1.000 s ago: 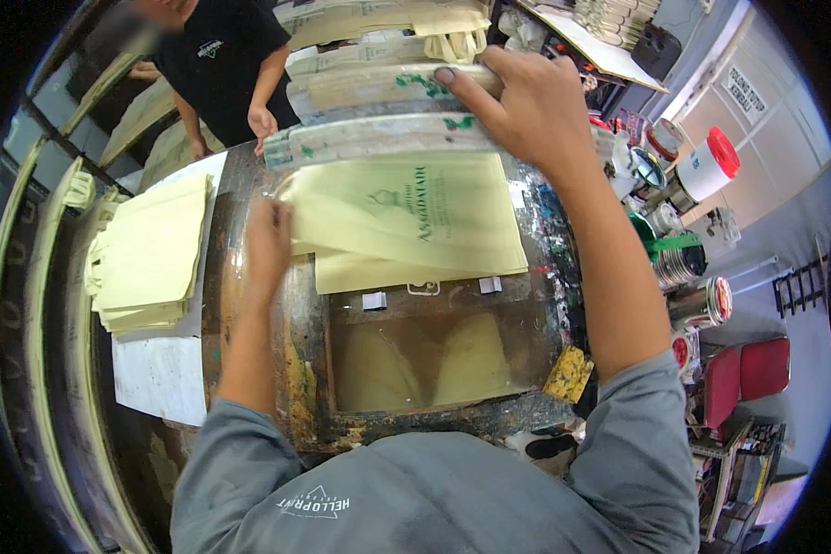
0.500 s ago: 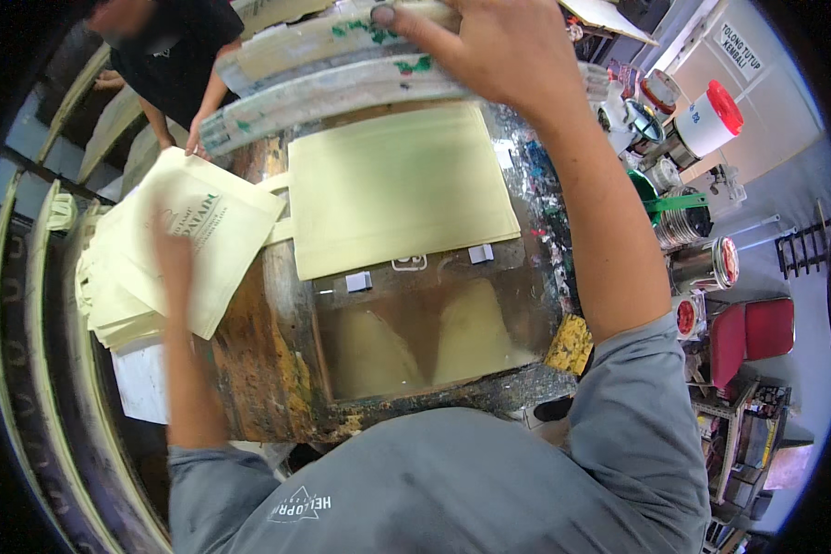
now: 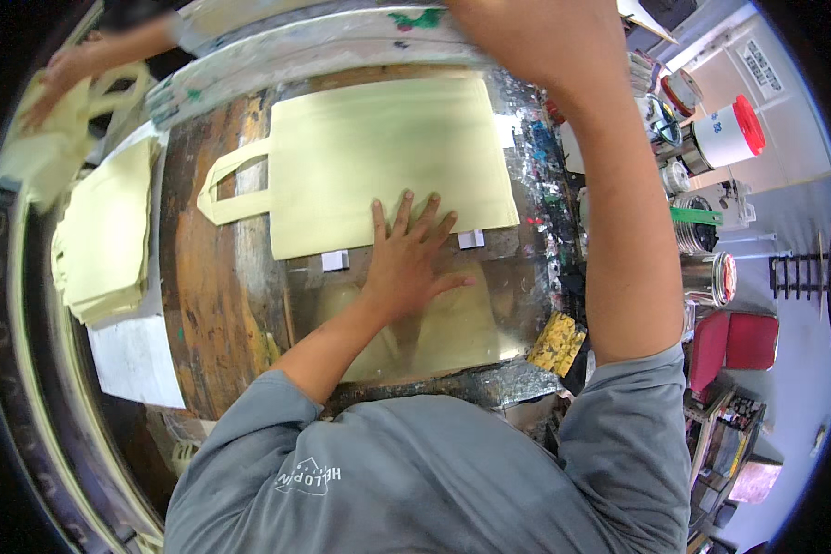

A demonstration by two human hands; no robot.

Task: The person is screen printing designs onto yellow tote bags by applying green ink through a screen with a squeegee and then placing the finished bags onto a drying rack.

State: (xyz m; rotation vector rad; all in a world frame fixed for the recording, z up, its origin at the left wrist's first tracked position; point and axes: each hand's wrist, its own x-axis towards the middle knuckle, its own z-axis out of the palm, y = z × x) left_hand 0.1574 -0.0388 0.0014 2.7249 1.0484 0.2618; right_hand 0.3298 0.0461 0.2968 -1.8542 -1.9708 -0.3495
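Note:
A pale yellow cloth tote bag [image 3: 369, 138] lies flat on the paint-stained work board, its looped handle [image 3: 217, 189] stretched out to the left. My left hand [image 3: 414, 249] rests on the bag's near edge, open, with fingers spread over the cloth. Two small white tabs [image 3: 335, 260] sit along that near edge, one on each side of my hand. At the far side, my right hand [image 3: 545, 37] reaches to the raised, paint-smeared frame [image 3: 342, 42]; its fingers are cut off by the picture's top edge, so its grip is hidden.
A stack of pale yellow bags [image 3: 111, 231] lies on the left. Another person's hand [image 3: 60, 78] is beside a blurred bag [image 3: 55, 138] at the far left. A yellow sponge-like block [image 3: 558, 343] sits at the board's right corner. Cans and tubs, one a white tub [image 3: 725, 136], line the right.
My left hand has moved right, from the printed bag onto the plain bag. The other person's hand and a bag have shifted far left. The plain bag's handle now shows fully.

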